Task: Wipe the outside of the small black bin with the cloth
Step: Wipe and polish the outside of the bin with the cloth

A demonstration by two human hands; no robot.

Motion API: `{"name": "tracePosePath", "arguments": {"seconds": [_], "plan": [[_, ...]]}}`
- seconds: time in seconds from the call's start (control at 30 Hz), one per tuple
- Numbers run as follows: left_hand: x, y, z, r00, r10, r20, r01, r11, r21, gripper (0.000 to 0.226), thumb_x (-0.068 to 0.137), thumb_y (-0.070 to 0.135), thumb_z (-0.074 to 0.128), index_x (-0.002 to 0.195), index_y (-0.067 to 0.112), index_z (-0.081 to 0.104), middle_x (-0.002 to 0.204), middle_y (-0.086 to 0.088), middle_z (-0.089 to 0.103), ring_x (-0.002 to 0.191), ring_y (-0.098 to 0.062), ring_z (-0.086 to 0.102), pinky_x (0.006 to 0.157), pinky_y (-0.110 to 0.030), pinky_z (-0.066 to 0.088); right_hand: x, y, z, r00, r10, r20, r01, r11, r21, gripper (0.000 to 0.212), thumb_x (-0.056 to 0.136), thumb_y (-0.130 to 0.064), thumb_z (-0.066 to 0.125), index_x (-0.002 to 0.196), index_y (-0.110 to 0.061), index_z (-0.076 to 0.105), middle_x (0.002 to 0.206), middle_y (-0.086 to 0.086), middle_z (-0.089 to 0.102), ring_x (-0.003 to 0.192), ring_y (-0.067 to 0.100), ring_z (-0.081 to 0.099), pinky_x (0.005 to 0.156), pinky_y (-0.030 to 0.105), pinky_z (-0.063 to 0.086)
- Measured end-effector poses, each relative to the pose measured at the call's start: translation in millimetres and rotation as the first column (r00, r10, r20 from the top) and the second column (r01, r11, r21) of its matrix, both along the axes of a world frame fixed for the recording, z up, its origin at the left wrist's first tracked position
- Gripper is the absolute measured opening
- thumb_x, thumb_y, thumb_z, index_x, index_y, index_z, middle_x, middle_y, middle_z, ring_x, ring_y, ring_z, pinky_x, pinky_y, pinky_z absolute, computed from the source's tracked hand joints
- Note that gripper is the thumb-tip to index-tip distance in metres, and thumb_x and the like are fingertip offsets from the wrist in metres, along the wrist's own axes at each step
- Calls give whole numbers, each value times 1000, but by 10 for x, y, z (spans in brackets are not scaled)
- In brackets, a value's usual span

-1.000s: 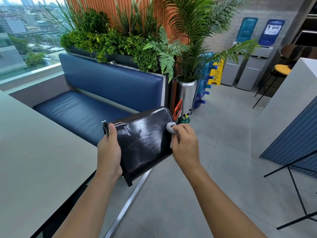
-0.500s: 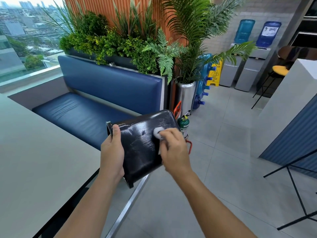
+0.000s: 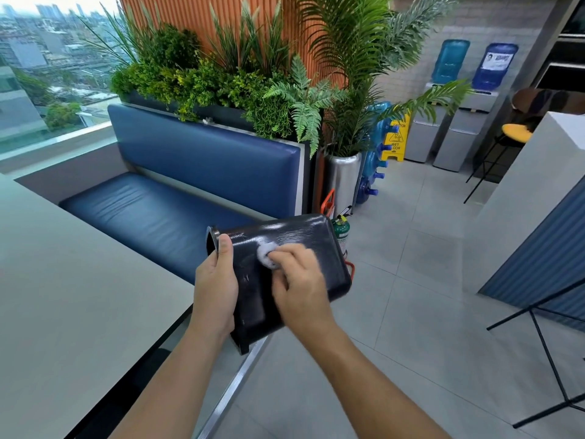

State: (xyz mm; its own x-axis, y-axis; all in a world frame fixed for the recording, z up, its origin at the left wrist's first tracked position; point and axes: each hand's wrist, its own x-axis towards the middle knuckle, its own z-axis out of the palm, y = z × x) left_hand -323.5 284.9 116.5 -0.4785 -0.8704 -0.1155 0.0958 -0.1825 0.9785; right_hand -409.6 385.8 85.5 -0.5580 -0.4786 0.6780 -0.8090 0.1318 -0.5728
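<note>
The small black bin (image 3: 304,239) is held on its side in the air past the table's edge, its open rim pointing left and its glossy side facing up. My left hand (image 3: 217,286) grips it at the rim end, thumb on the upper face. My right hand (image 3: 299,285) presses a small wad of white cloth (image 3: 265,255) against the bin's upper face, close to the left thumb. Most of the cloth is hidden under my fingers.
A grey table (image 3: 63,296) fills the left. Behind the bin runs a blue padded bench (image 3: 164,213) with a planter above. A green fire extinguisher (image 3: 340,231) and a steel plant pot (image 3: 343,179) stand on the tiled floor. Black stand legs (image 3: 544,340) are at right.
My right hand has slid the cloth leftward across the bin's side, from the far base end toward the rim and my left hand. The bin stays held in roughly the same pose.
</note>
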Motion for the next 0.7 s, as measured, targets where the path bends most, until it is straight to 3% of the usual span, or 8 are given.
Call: {"name": "tracePosePath", "arguments": {"seconds": [0.07, 0.2, 0.3, 0.4, 0.5, 0.57, 0.7], "plan": [[46, -47, -11, 1000, 1, -5, -1, 1000, 25, 50, 107, 60, 50, 106, 23, 83, 104, -1, 83, 106, -25, 78, 97, -48, 62, -311, 88, 6, 993, -110, 38, 111, 994, -19, 25, 87, 8, 63, 104, -8, 73, 108, 2, 65, 98, 28, 61, 92, 33, 51], [110, -109, -26, 1000, -18, 20, 18, 1000, 8, 49, 106, 62, 50, 106, 26, 83, 109, -8, 82, 107, -31, 77, 99, -58, 60, -683, 165, 35, 959, -256, 119, 256, 967, 13, 20, 92, 7, 60, 100, -7, 71, 101, 0, 62, 93, 29, 61, 84, 36, 51], [70, -92, -4, 998, -26, 64, 28, 999, -40, 52, 107, 61, 48, 103, 23, 83, 100, -5, 83, 97, -27, 79, 94, -53, 63, -495, 40, 114, 964, -232, 131, 233, 972, 5, 20, 92, 6, 61, 101, -8, 71, 103, 0, 61, 96, 26, 59, 88, 37, 51], [-25, -41, 2, 989, -54, 137, 77, 983, -166, 53, 109, 61, 44, 104, 24, 82, 96, 4, 83, 96, -17, 77, 98, -44, 60, -13, -201, 181, 990, -92, 109, 96, 995, -33, 25, 89, 8, 61, 104, -9, 72, 108, 3, 64, 100, 25, 59, 95, 31, 48], [-48, -22, -26, 991, -89, 101, 110, 969, -222, 50, 112, 52, 41, 103, 26, 83, 99, 9, 82, 96, -8, 76, 97, -34, 58, 306, -301, 208, 995, 42, 94, -38, 998, -40, 26, 92, 6, 60, 109, -9, 73, 112, 1, 65, 102, 21, 59, 96, 24, 47], [7, -78, -66, 992, -70, 102, 89, 975, -204, 53, 110, 59, 43, 97, 25, 82, 89, 7, 80, 87, -13, 73, 90, -42, 58, 141, -257, 207, 996, 19, 87, -15, 999, -44, 26, 90, 7, 62, 107, -10, 74, 110, 1, 64, 101, 22, 59, 95, 26, 47], [167, -228, -125, 990, -49, 131, 79, 969, -235, 74, 93, 77, 50, 89, 6, 67, 79, -9, 62, 76, -26, 61, 75, -51, 57, -532, -46, 91, 970, -180, 165, 180, 983, 15, 18, 93, 2, 62, 101, -8, 73, 101, 1, 61, 93, 27, 61, 89, 45, 52]]}}
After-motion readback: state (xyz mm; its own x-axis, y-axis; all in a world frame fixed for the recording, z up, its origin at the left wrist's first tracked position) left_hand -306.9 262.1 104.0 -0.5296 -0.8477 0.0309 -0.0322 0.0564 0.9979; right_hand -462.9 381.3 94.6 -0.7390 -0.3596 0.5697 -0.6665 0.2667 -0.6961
